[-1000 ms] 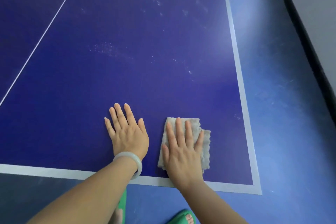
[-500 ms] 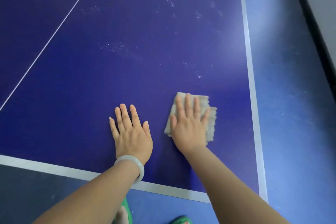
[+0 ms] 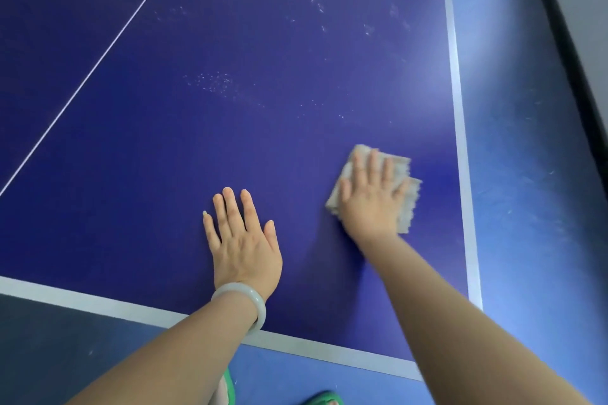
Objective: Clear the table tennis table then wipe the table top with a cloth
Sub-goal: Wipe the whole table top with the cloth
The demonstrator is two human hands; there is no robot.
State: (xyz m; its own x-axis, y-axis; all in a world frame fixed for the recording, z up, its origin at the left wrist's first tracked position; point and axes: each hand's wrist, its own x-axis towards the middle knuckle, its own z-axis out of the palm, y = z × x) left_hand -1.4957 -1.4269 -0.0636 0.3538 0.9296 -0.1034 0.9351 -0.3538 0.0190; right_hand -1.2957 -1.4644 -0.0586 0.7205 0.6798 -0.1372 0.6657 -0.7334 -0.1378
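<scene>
Folded grey fabric cloth [image 3: 408, 204] is lying flat on the dark blue table tennis table top [image 3: 230, 148]. We are seeing the right hand [image 3: 371, 204] pressing it with straight fingers, not curling round it. Left of that press, the left hand [image 3: 245, 246] is resting flat, holding nothing. Pale dusty specks [image 3: 214, 82] are lying ahead of the press, the white side line [image 3: 460, 141] just right of it. We are judging the risks: the unpinched cloth bunching or slipping out, strokes missing the specks.

One cloth [image 3: 409, 207], one bench [image 3: 230, 128], one bracelet [image 3: 245, 301] (pale, left wrist), two green sandals [image 3: 324, 398], one left grip [image 3: 245, 250], one right grip [image 3: 370, 207].
</scene>
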